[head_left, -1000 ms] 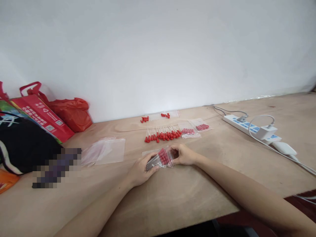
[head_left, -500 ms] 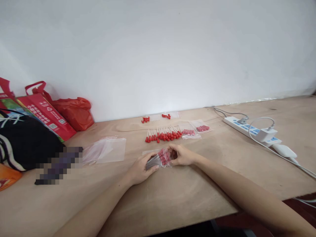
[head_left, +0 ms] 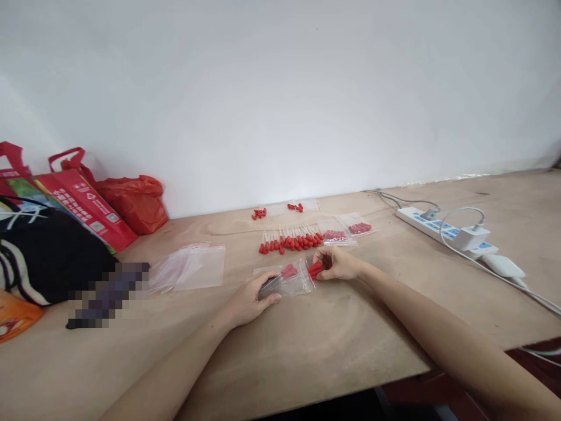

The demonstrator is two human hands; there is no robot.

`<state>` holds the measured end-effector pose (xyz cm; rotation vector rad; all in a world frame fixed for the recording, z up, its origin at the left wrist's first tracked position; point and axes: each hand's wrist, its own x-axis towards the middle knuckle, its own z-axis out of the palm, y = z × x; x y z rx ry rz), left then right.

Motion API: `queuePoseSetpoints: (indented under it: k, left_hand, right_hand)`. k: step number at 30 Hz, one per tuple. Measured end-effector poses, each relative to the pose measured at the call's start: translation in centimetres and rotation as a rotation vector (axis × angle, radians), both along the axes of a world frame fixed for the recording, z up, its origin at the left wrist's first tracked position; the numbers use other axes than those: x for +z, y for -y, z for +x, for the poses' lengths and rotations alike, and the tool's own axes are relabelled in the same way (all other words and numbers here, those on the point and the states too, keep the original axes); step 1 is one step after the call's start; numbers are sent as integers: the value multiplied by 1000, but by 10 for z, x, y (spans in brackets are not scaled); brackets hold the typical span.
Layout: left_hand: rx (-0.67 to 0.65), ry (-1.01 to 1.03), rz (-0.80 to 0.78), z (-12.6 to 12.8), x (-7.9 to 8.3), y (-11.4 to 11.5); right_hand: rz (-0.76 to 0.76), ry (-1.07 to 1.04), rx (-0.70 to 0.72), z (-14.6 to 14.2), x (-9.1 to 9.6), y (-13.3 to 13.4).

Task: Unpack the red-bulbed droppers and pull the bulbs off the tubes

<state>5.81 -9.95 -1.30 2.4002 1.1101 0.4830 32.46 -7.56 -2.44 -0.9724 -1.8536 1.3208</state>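
My left hand [head_left: 254,298] is closed on a clear zip bag [head_left: 293,283] just above the table. A few white sticks with bulbous red heads [head_left: 288,271] show inside the bag. At its mouth, my right hand [head_left: 335,263] pinches several red-headed sticks [head_left: 314,269]; their stems are mostly hidden by the fingers and bag. Just beyond my hands lies a row of loose red-headed sticks [head_left: 291,240]. Right of that row are two bags of such sticks, a nearer filled bag [head_left: 339,237] and a farther filled bag [head_left: 359,225].
Flat clear bags [head_left: 199,269] lie in a stack at left. More red-headed sticks [head_left: 259,214] rest near the wall. A white power strip [head_left: 438,231] with a charger and cables runs along the right. Red bags [head_left: 135,202] and a black bag [head_left: 56,251] crowd the left side.
My right hand has moved right, away from the bag's mouth, with red-headed sticks in its fingers. Fewer red heads show inside the bag now. My left hand stays nearly in place.
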Motion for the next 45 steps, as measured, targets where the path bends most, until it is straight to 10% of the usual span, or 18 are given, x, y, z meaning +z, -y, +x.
queuePoseSetpoints:
  k: [26,38,45]
  left_hand:
    - [20,-4,-16,-1,3,3]
    - [11,109,-9,-3,0,2]
    - [328,185,234,0,-2,-37]
  right_hand:
    - [80,71,36,23,-6,8]
    - [-53,-161,-284,63,8,-1]
    - [36,-426,-590,39,32,-27]
